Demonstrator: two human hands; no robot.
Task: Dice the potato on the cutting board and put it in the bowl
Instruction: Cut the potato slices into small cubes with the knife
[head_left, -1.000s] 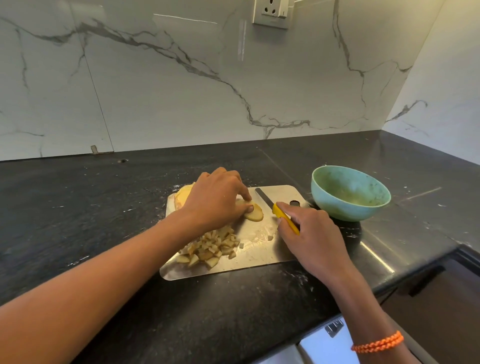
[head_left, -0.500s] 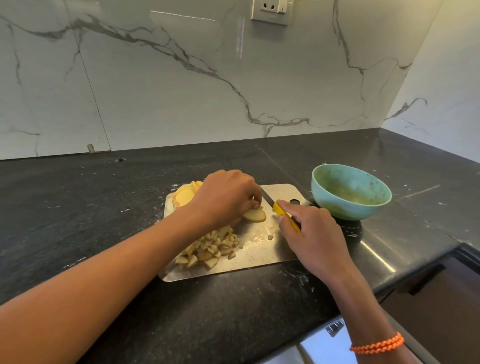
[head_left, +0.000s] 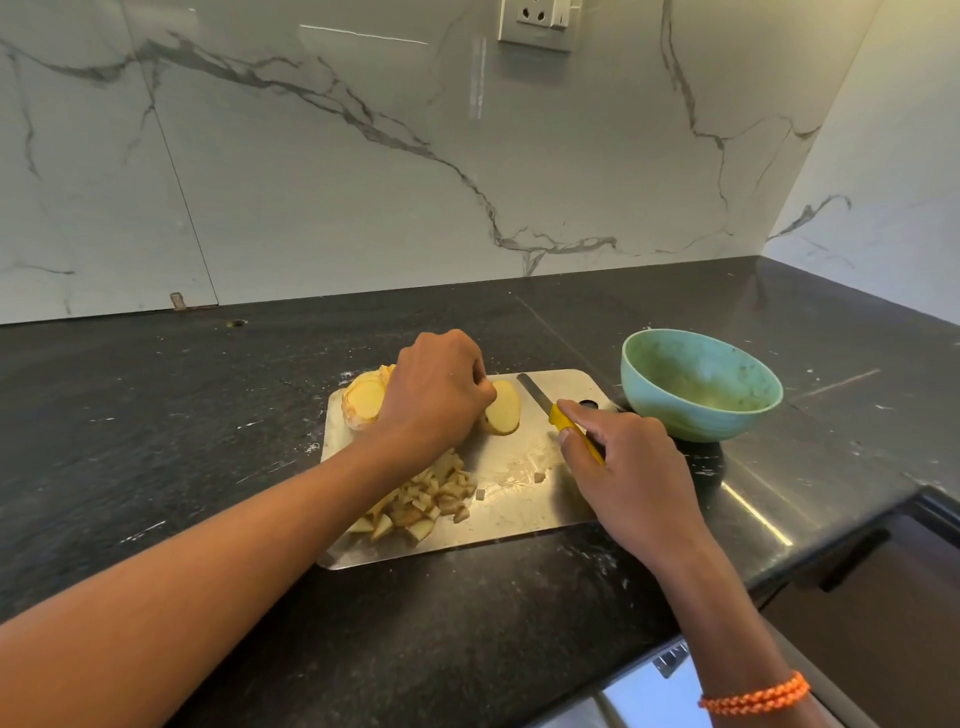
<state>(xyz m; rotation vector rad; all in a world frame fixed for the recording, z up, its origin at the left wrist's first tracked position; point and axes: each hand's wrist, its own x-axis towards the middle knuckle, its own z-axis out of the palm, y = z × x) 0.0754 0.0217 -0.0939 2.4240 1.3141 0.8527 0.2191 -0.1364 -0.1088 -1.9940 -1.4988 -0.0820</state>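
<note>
One view only: we look from head height, forward and down onto the cutting board (head_left: 540, 499) at centre frame, close in. Marble wall (head_left: 363, 156) at 12 o'clock, bowl (head_left: 698, 387) toward 2, forearms entering from 6–8.

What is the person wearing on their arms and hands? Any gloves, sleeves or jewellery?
No gloves: both the left hand and the right hand are bare. No sleeves show either; both forearms are uncovered as far as the picture reaches. The only thing worn is a braided orange cord bracelet, wrapped in two strands round the right wrist.
</note>
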